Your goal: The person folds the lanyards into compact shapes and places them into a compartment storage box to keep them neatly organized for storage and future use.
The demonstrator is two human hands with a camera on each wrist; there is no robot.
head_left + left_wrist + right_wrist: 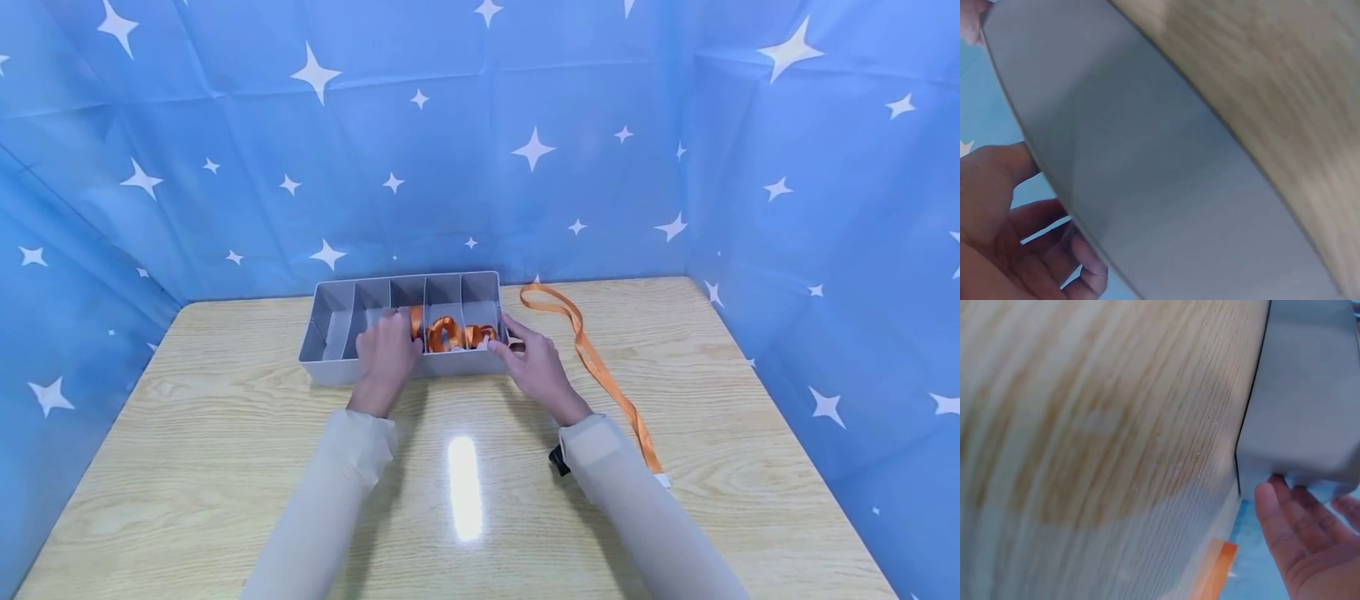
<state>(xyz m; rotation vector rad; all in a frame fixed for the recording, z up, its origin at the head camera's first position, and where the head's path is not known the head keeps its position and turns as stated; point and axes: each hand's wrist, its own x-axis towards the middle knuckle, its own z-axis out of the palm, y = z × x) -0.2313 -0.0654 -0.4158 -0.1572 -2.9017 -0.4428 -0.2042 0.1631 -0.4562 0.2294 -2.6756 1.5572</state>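
Note:
A grey divided box (465,364) stands at the back of the table, with coiled orange lanyards (444,333) in its compartments on the right. My left hand (388,354) reaches over the front wall into the middle compartment, beside an orange lanyard (416,321). In the left wrist view its fingers (1035,262) are bent at the rim; whether they hold the lanyard is hidden. At the box's right end, my right hand (534,367) grips the corner, fingers (1294,528) against the outer end wall and thumb over the front rim.
A long orange lanyard (596,367) lies stretched out on the table (225,467), right of the box. A black piece (558,460) peeks out beside my right sleeve. Blue curtain (450,208) with white stars hangs behind and at the sides.

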